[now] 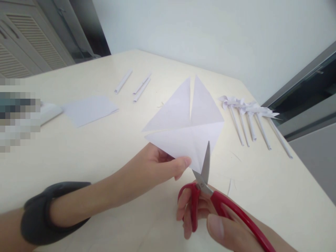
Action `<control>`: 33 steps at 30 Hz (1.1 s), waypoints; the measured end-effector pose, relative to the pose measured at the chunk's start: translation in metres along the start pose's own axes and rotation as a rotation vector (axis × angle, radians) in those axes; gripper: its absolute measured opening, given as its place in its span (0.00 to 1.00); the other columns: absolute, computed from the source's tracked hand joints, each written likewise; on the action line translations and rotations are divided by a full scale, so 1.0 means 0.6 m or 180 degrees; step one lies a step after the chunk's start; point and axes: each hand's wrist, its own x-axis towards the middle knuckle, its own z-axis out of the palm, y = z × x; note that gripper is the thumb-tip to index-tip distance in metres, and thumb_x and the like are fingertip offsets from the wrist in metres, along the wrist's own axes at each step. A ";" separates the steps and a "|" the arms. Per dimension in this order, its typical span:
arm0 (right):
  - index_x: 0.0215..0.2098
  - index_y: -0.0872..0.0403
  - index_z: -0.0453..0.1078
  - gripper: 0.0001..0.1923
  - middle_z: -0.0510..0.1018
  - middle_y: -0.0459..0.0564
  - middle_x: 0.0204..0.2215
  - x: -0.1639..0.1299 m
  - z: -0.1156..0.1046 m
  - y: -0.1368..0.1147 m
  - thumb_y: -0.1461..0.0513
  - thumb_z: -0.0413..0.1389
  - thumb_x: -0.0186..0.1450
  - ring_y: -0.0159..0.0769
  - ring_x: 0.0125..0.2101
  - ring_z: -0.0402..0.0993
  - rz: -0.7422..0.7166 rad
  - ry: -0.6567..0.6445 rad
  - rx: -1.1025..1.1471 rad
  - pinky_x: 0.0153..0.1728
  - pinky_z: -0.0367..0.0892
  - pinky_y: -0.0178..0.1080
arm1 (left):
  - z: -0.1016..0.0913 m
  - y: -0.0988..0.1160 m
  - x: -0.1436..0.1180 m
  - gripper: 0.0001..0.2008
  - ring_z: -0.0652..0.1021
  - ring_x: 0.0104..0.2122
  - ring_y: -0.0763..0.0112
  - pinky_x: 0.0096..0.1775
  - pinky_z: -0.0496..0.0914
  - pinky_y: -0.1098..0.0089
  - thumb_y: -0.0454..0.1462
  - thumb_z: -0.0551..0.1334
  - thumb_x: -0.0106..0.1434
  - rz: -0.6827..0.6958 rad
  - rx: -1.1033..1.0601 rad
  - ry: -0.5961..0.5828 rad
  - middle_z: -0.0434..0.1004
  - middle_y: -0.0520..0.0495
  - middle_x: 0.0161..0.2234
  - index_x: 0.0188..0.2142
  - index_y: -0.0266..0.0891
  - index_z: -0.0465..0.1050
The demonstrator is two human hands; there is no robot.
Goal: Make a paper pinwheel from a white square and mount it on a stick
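Observation:
My left hand (160, 164) pinches the near corner of a white square paper sheet (189, 122) and holds it up over the table. The sheet has diagonal creases and two slits, one from the far corner and one from the left corner, both running toward the middle. My right hand (210, 220) grips red-handled scissors (207, 189). Their open steel blades straddle the sheet's near edge, close to my left thumb. A dark band sits on my left wrist.
On the cream table (78, 157) lie several finished paper pinwheels on rolled paper sticks (252, 119) at the right, three rolled paper sticks (133, 84) at the back, and a flat paper stack (88, 109) at the left. Small paper scraps lie near the scissors.

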 end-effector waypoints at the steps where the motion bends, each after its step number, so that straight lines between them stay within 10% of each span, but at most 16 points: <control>1: 0.36 0.53 0.66 0.15 0.73 0.53 0.36 0.000 0.001 0.000 0.51 0.53 0.61 0.44 0.38 0.70 0.0004 -0.0033 0.0076 0.45 0.63 0.48 | 0.000 0.000 0.001 0.14 0.60 0.15 0.82 0.18 0.56 0.78 0.36 0.58 0.55 -0.0001 0.0003 0.0000 0.58 0.59 0.12 0.15 0.38 0.60; 33: 0.38 0.53 0.67 0.16 0.73 0.55 0.36 0.004 0.005 0.016 0.51 0.55 0.57 0.46 0.36 0.69 0.0067 0.0080 0.0421 0.43 0.63 0.51 | 0.001 0.006 -0.002 0.17 0.59 0.16 0.80 0.20 0.56 0.75 0.36 0.57 0.58 0.0052 -0.0041 -0.0079 0.56 0.58 0.13 0.15 0.38 0.58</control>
